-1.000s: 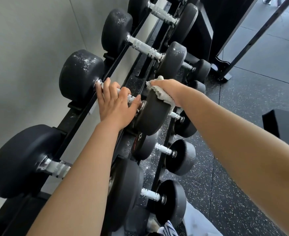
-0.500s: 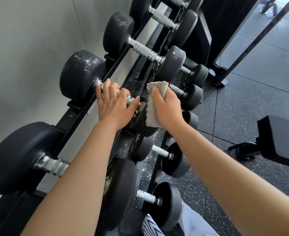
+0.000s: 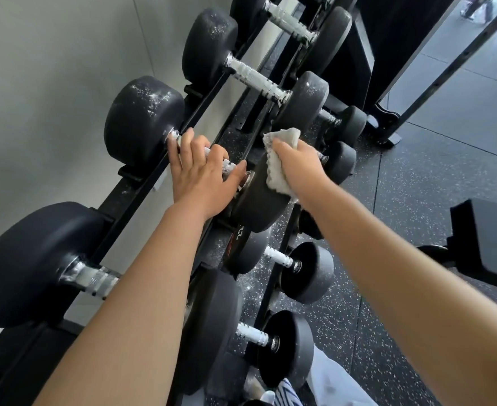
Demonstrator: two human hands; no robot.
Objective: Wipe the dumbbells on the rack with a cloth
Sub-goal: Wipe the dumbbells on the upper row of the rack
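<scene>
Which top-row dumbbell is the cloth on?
The second-nearest dumbbell: the left hand grips its handle, and the right hand holds the white cloth against its front head.

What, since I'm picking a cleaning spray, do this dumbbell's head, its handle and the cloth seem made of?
The head under the cloth is probably rubber or urethane coated: matte black with only a dull sheen and softly rounded edges. The handle is metal, likely chromed steel: bright silver with a knurled crosshatch. The cloth is an off-white fabric, perhaps cotton terry: nubby texture, soft folds, wavy edge.

Black rack [image 3: 125, 197] w/ dusty black dumbbells [image 3: 142, 121] laid across its rails, on speckled floor [image 3: 417, 200].
</scene>
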